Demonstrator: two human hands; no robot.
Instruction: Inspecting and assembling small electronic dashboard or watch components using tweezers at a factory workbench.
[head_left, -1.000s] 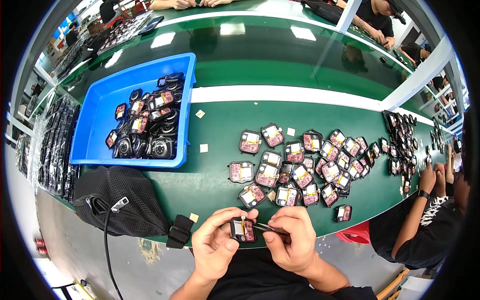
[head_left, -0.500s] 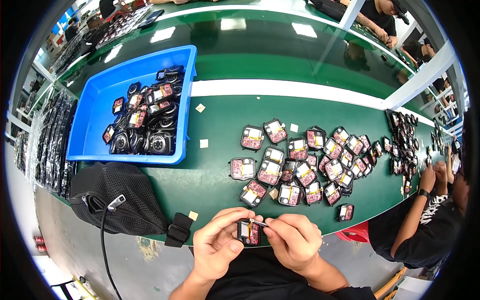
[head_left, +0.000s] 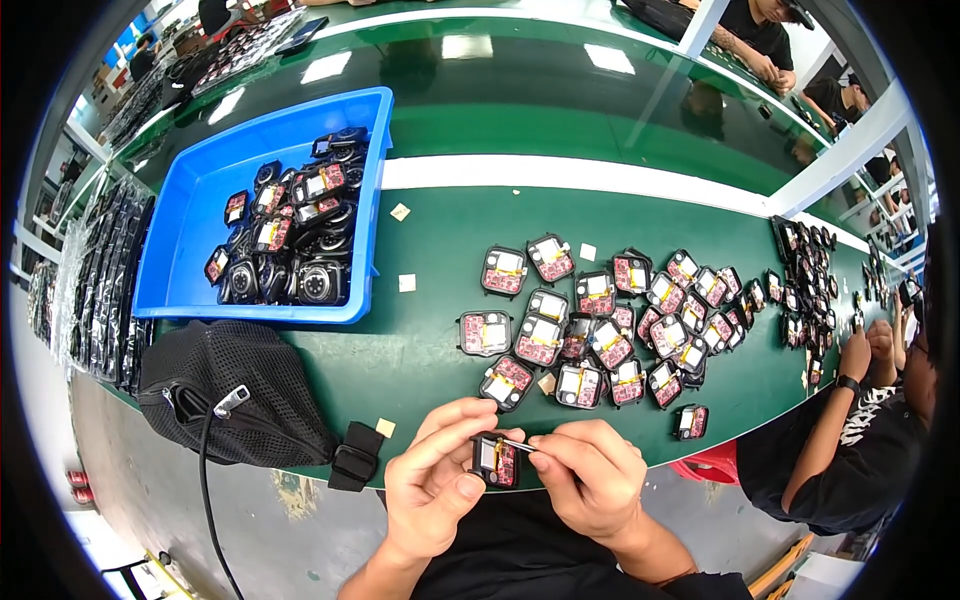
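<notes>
At the bench's near edge, my left hand [head_left: 436,482] holds an open smartwatch case [head_left: 496,460] between fingers and thumb. The case is black and shows a red circuit board, a pale battery and a strip of yellow tape. My right hand [head_left: 590,474] pinches a thin metal tool, seemingly tweezers [head_left: 518,445], its tip at the case's upper edge. The exact contact of the tip is too small to make out. Beyond my hands lie several similar open watch cases [head_left: 540,340], red boards facing up, some overlapping.
A blue bin [head_left: 250,316] with more watch cases stands at the left on the green bench [head_left: 430,230]. Nearer are a black mesh bag [head_left: 240,400] with a cable and a black strap [head_left: 355,458]. Wrapped stacks [head_left: 105,280] stand far left. A co-worker [head_left: 850,450] sits at right.
The tool's tip has shifted slightly at the case's upper edge, and the case is tilted a little differently. Both hands keep their grips; the view has moved slightly.
</notes>
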